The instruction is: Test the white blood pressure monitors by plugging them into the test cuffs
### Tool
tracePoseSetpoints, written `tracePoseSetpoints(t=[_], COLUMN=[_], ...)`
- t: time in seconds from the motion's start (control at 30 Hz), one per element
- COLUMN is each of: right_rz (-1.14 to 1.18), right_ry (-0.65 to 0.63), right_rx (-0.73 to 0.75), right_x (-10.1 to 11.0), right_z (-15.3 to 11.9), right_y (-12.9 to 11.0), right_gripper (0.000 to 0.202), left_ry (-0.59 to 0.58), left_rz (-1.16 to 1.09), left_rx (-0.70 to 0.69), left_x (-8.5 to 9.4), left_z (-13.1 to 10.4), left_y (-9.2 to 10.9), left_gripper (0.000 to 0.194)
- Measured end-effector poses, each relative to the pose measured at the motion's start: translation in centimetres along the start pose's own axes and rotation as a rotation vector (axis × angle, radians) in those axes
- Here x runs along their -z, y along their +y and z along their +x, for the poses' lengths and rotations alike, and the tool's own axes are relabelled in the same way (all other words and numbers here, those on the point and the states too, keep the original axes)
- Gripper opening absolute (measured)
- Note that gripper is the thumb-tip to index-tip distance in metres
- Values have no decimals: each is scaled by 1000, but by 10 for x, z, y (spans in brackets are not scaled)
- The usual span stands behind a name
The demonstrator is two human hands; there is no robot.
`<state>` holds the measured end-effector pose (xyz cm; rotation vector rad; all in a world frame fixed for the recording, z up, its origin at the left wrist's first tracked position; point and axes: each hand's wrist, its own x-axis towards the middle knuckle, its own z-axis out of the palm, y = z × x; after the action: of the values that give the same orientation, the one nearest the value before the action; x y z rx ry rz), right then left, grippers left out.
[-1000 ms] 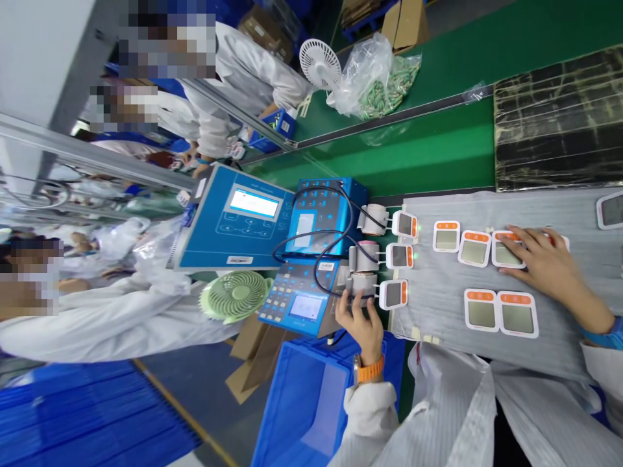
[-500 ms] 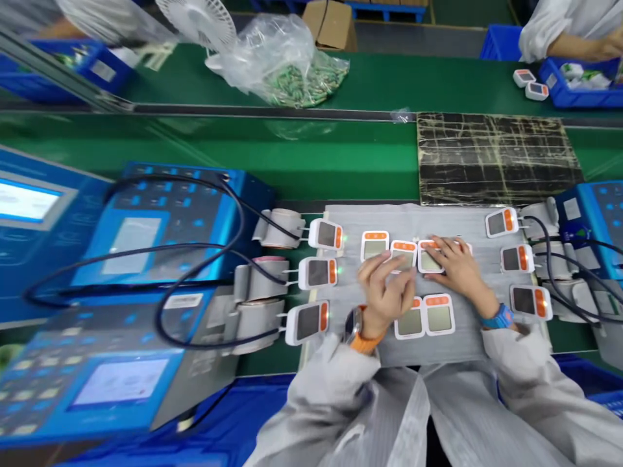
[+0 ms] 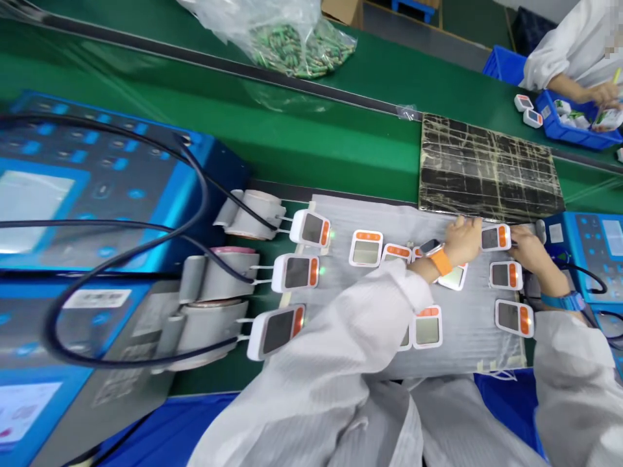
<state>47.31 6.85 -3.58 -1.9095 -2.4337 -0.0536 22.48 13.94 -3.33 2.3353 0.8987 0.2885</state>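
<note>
My left hand (image 3: 461,241), with an orange-banded watch at the wrist, grips the left end of a small white meter (image 3: 496,237) with a grey screen and orange buttons. At that meter's right end is my right hand (image 3: 529,251), its fingers closed near the connection; whatever they pinch is hidden. Below it, two more meters sit in the right column, a middle one (image 3: 505,275) and a lower one (image 3: 514,318). Several loose meters lie on the grey mat (image 3: 341,285), including one at the upper left (image 3: 366,249) and one near the front (image 3: 427,327). My left sleeve covers others partly.
On the left, plugged-in meters (image 3: 295,272) with lit indicators connect toward blue testers (image 3: 160,175) with looping black cables (image 3: 199,194). A taped dark board (image 3: 487,168) lies behind the mat. Across the bench, a co-worker's hands work over a blue bin (image 3: 549,120).
Both hands have moved right from the loose meters to the upper right meter. My left hand now grips it. The view has shifted and tilted; a loose meter by the sleeve sits askew.
</note>
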Motion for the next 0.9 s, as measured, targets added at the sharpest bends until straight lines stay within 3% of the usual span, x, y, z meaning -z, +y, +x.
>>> tracePoseSetpoints(t=[0.1,0.2,0.5,0.63,0.73,0.83,0.9], right_rz=[112,164,68,15,-14,-2,-32], right_ry=[2,55,35,37,83,8,-45], right_rx=[30,29,-110,-100,-72,-13,-4], right_x=[-16,-22,-36,-19,6,19,16], right_z=[6,-2,0,-6,-34,-70,-87], right_y=[7,11,13,5,-7,-24,-34], right_gripper=[30,26,19,23,29,24,24], left_ry=[-88,-23,9,125,180,112,54], left_rz=[-51,-47,-22,-42,-303,-682,-774], left_rx=[-81,-133,-173,-157,-58,18,-25], left_x=[-26,-39,-36,-32,-31,-34,-38], left_z=[34,41,31,31,29,24,20], left_y=[0,-7,-6,-3,-4,-5,-4], left_gripper=[80,78,74,69,70,65,58])
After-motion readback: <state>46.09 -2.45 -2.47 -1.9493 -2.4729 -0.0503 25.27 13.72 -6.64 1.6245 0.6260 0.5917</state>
